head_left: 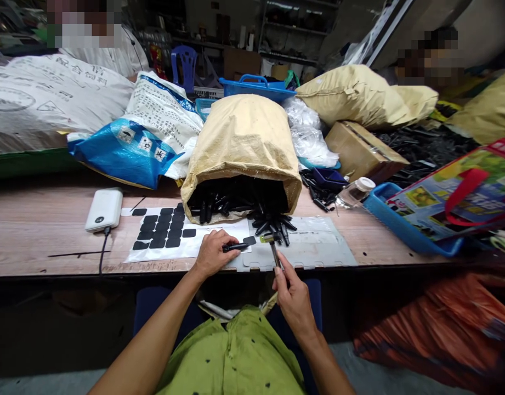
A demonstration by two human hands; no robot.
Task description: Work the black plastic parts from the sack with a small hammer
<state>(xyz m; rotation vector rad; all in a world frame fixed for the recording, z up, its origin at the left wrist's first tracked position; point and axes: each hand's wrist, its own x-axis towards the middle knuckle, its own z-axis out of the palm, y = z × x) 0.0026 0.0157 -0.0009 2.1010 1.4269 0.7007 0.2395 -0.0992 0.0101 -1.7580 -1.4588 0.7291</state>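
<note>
My left hand (212, 253) rests at the table's front edge, closed around a slim black pen-like part (236, 247) that points right. A small dark square (249, 241) lies just beyond that part's tip. In my right hand (292, 288) is a small hammer (274, 251), its yellow and dark head raised near the black parts. Several similar black parts (271, 224) spill from the mouth of a tan sack (244, 134) straight ahead. Rows of black rounded squares (162, 227) lie on a white sheet (198, 249) left of my left hand.
A grey board (330, 244) lies under the work area. A white power bank (104, 209) with a cable sits left. On the right are a clear jar (355, 192), a blue basket (416, 238) and a cardboard box (361, 148). Full sacks (55, 99) line the back.
</note>
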